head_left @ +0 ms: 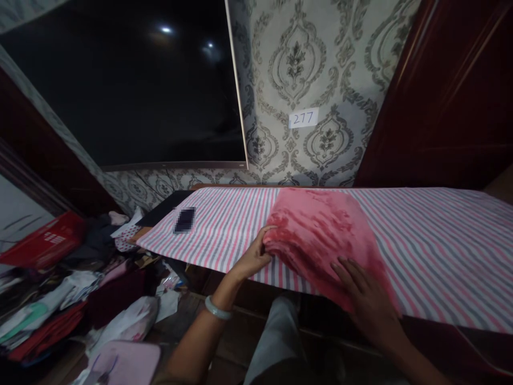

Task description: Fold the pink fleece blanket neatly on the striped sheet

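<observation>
A folded pink plush cloth (316, 224) lies on a striped cover (433, 240), its thick layered fold facing me. My left hand (252, 256) grips the left corner of that fold, fingers over the top and thumb at the front; a pale bangle circles the wrist. Flat on the right front part of the cloth rests my right hand (363, 297), its fingers stretched out. Whether the cloth is a garment or a blanket I cannot tell.
A dark phone-like object (185, 220), partly pixelated, lies on the cover's left. Above hangs a large television (132, 85); a paper marked 277 (303, 117) is on the wall. Clothes and bags (124, 321) clutter the left floor, near a red basket-like container (48, 240).
</observation>
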A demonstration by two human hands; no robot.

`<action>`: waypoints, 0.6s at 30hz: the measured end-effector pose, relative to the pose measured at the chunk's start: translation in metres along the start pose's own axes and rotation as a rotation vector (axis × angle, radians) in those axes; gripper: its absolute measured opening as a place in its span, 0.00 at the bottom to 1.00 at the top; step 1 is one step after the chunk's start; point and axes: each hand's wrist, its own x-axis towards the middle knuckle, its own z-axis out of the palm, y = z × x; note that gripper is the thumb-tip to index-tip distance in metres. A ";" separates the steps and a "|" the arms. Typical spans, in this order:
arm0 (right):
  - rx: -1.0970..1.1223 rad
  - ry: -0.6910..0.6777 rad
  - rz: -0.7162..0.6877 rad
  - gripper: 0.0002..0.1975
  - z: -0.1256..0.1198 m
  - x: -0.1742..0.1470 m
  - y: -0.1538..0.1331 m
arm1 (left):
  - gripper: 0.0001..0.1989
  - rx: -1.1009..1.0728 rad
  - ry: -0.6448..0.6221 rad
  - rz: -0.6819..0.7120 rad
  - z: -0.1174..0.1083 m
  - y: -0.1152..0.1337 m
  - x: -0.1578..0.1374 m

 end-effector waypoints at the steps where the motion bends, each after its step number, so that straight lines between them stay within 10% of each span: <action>1: 0.006 0.002 0.002 0.50 0.000 0.000 0.000 | 0.37 0.101 0.017 0.040 0.001 -0.001 0.000; 10: 0.049 0.045 -0.011 0.49 0.005 -0.003 0.002 | 0.38 0.574 -0.011 0.318 -0.001 -0.015 0.003; 18: 0.048 0.043 0.075 0.46 -0.008 0.005 -0.006 | 0.15 0.794 0.176 0.487 -0.011 -0.006 0.039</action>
